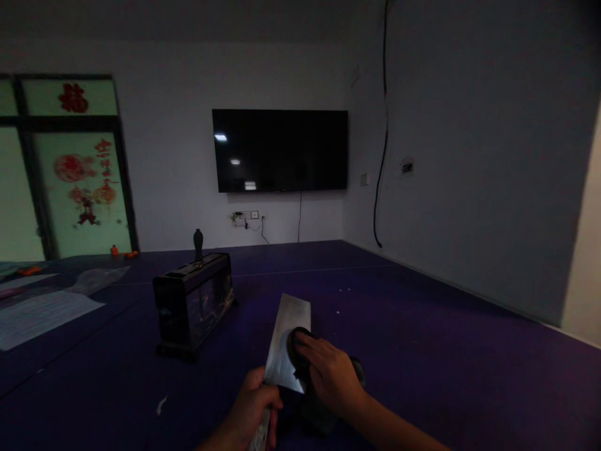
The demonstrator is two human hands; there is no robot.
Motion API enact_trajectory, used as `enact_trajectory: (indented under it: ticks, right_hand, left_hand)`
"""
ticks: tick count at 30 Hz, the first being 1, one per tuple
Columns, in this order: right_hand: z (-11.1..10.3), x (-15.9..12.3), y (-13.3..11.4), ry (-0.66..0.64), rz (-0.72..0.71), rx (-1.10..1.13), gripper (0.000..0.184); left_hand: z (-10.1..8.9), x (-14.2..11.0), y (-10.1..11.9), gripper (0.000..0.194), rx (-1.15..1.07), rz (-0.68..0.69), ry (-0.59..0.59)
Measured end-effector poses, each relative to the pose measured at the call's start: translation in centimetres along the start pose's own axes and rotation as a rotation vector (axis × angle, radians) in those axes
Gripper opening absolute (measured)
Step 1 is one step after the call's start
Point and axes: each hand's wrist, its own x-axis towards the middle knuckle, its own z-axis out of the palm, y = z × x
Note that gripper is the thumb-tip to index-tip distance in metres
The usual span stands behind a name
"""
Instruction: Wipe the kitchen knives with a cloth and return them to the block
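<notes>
A cleaver (287,341) with a broad grey metal blade points away from me, its blade raised and tilted. My left hand (254,401) is wrapped round its handle, which has a pale pattern at the lower end. My right hand (331,371) presses a dark rounded object (295,352) against the blade's right part; its kind is hard to make out in the dim light. Another dark shape (319,410) lies under my right hand, mostly hidden by it.
A black case with clear sides (209,307) stands to the left, with a dark vase (198,244) at its far end. White sheets (47,316) lie far left on the purple surface (422,363). A television (282,150) hangs on the far wall.
</notes>
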Motion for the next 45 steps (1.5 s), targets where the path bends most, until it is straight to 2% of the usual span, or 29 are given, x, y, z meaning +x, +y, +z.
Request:
enact_trajectory:
  ticks: [10,14,22,29,37,45]
  right_hand:
    - [0.1,-0.3,0.2,0.03,-0.061,0.022,0.047]
    - [0.0,-0.2,0.0,0.026,-0.05,0.029,0.046]
    - [0.3,0.0,0.8,0.057,0.141,0.028,0.05]
    - [0.5,0.0,1.3,0.049,0.166,0.057,0.051]
    - [0.1,-0.1,0.7,0.005,0.09,0.071,0.048]
    - [0.3,-0.1,0.9,0.036,0.142,0.084,0.049]
  left_hand:
    - [0.3,-0.1,-0.1,0.042,-0.031,0.068,0.023]
    - [0.1,0.0,-0.2,0.044,-0.013,0.025,0.005]
    - [-0.1,0.0,-0.7,0.046,-0.013,0.084,-0.035]
    - [-0.4,1.0,-0.7,0.044,0.01,0.035,-0.048]
    - [-0.2,0.3,-0.5,0.044,-0.004,0.055,-0.03]
    - [-0.3,0.7,-0.3,0.055,0.049,-0.024,-0.067]
